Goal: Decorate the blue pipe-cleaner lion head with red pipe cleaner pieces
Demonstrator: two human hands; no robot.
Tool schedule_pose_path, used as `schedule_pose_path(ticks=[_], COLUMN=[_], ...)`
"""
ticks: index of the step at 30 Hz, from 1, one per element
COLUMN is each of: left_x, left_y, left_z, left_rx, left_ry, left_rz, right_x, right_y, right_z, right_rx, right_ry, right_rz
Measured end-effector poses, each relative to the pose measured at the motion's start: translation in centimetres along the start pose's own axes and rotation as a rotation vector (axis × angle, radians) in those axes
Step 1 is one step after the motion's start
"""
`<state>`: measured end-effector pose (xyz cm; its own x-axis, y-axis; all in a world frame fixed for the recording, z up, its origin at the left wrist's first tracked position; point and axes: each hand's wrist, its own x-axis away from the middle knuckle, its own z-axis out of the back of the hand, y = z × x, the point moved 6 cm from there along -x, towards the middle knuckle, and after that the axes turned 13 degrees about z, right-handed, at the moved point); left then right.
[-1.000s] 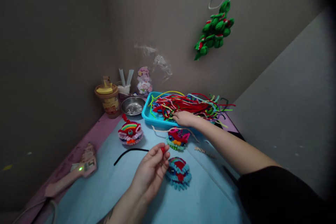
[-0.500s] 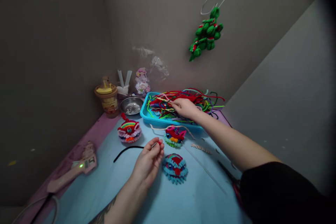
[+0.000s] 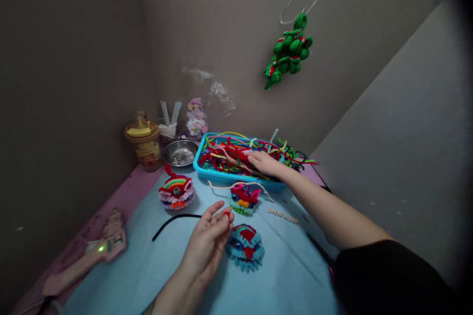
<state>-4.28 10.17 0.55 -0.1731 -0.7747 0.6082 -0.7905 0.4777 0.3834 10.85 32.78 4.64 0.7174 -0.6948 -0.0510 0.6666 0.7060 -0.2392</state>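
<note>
My left hand (image 3: 210, 238) is closed in a pinch on a small red piece (image 3: 226, 213), beside a blue and red fuzzy head (image 3: 245, 248). A black stem (image 3: 173, 219) runs leftward from behind that hand. Over the blue tray (image 3: 221, 175), my right hand (image 3: 263, 162) has its fingers down in a heap of colourful fuzzy stems (image 3: 231, 155); they are closed around red stems, as far as I can see. Between tray and hands sits a second head (image 3: 244, 200) with pink ears. A red and pink head (image 3: 177, 191) with a rainbow band stands at the left.
A glue gun (image 3: 86, 258) with a green light lies at the left. Behind are a lidded cup (image 3: 145, 146), a metal bowl (image 3: 181, 153) and a cartoon figure (image 3: 197, 118). A clear stick (image 3: 290, 247) and a beige wavy strip (image 3: 283, 215) lie at the right. Green ornaments (image 3: 290, 51) hang above.
My right hand has pushed into the stems, and the heap is rearranged, with red and pink stems shifted. My left hand still pinches the red piece. The view has tilted slightly.
</note>
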Motion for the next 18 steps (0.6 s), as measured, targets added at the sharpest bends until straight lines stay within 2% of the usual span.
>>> schedule_pose_path(ticks=[2, 5, 9, 18], left_x=[-0.2, -0.6, -1.2, -1.7], left_y=[-0.2, -0.4, -0.3, 0.7], left_z=[0.0, 0.1, 0.5, 0.7], left_rx=[-0.008, -0.03, -0.074, -0.138], left_ry=[0.012, 0.019, 0.051, 0.061], left_rz=[-0.001, -0.019, -0.067, -0.169], right_x=[1.7, 3.6, 4.0, 1.7], right_y=[-1.4, -1.9, -0.8, 2.3], right_z=[-1.0, -2.0, -2.3, -2.4], right_rx=[-0.013, -0.031, -0.083, -0.127], right_ry=[-0.014, -0.091, -0.173, -0.186], right_rz=[0.149, 0.228, 0.175, 0.053])
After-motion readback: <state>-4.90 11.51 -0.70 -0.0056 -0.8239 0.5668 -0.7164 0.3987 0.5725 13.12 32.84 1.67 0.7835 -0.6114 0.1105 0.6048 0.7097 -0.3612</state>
